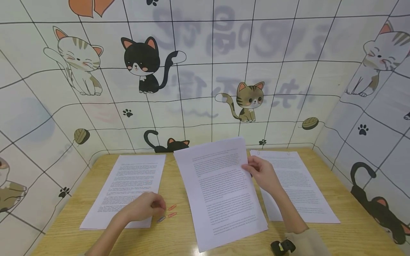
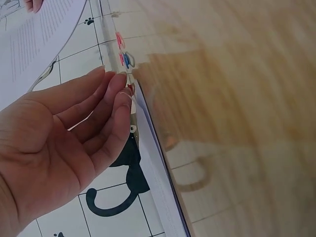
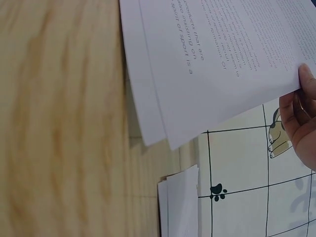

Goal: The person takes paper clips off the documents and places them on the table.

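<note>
My right hand point(image 1: 262, 174) pinches the right edge of some printed sheets point(image 1: 221, 195), thumb in front and fingers behind. They stand tilted up over the middle of the table, and at least two overlapping layers show in the right wrist view. The left hand point(image 1: 144, 208) is low over the right side of the left paper stack point(image 1: 128, 185), fingers bent downward. Beside its fingertips lie a blue-grey paper clip point(image 1: 161, 219) and two reddish paper clips point(image 1: 172, 211). A small red piece point(image 2: 131, 89) shows right at the left fingertips point(image 2: 121, 94), with the thumb apart from them.
On the right of the wooden table point(image 1: 179, 238) lies another paper stack point(image 1: 298, 192), two clips point(image 1: 288, 153) on its top edge, partly behind the right forearm. A white wall covering point(image 1: 198, 89) with cartoon cats rises behind the table and along both sides.
</note>
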`<action>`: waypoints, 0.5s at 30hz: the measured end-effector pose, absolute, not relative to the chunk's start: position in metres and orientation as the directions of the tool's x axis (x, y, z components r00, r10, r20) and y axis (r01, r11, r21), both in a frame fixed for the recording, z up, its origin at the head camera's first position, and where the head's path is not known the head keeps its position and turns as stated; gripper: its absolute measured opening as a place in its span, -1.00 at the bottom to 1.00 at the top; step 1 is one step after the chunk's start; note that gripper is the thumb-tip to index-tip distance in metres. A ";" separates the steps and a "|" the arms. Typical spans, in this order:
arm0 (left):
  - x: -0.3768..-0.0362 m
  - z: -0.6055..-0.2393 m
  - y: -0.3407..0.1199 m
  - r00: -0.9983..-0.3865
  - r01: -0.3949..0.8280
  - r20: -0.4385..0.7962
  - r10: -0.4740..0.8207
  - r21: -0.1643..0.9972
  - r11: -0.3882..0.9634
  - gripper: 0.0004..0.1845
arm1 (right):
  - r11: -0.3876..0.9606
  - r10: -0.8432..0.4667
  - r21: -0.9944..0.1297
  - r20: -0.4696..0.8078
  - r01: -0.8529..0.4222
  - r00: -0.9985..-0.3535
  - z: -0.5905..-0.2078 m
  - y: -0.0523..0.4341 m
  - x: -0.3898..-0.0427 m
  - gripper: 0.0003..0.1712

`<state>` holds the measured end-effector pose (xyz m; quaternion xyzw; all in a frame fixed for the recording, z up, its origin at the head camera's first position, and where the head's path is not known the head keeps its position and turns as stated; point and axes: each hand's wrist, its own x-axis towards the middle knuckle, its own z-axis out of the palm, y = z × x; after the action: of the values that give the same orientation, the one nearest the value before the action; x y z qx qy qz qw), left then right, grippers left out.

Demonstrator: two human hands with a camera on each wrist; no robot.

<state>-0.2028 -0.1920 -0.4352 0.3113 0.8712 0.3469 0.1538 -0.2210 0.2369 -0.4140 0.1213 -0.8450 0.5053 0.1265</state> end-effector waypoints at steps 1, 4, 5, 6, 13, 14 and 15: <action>-0.203 -0.435 -0.192 -0.764 0.435 -0.049 0.643 0.697 0.570 -0.96 | 0.460 -0.077 -0.823 0.337 -0.333 -0.938 -0.414 0.237 -0.221 -0.84; -0.205 -0.435 -0.192 -0.778 0.433 -0.035 0.627 0.693 0.576 -0.95 | 0.463 -0.079 -0.821 0.338 -0.335 -0.938 -0.414 0.237 -0.221 -0.84; -0.206 -0.435 -0.192 -0.782 0.436 -0.023 0.623 0.695 0.572 -0.94 | 0.463 -0.080 -0.820 0.339 -0.336 -0.937 -0.414 0.237 -0.221 -0.85; -0.206 -0.435 -0.192 -0.784 0.439 -0.009 0.620 0.698 0.566 -0.93 | 0.464 -0.080 -0.819 0.339 -0.336 -0.937 -0.414 0.237 -0.221 -0.85; -0.210 -0.435 -0.189 -0.802 0.454 0.081 0.592 0.727 0.515 -0.91 | 0.470 -0.074 -0.821 0.329 -0.324 -0.941 -0.413 0.236 -0.221 -0.86; -0.210 -0.435 -0.188 -0.806 0.454 0.090 0.585 0.728 0.514 -0.90 | 0.470 -0.073 -0.822 0.328 -0.322 -0.942 -0.413 0.236 -0.221 -0.86; -0.211 -0.434 -0.187 -0.811 0.453 0.098 0.576 0.729 0.513 -0.89 | 0.470 -0.072 -0.823 0.326 -0.320 -0.943 -0.413 0.236 -0.221 -0.86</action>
<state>-0.2106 -0.1871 -0.4343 0.2970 0.8662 0.3941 0.0784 -0.2206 0.2359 -0.4130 0.1155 -0.8483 0.5017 0.1238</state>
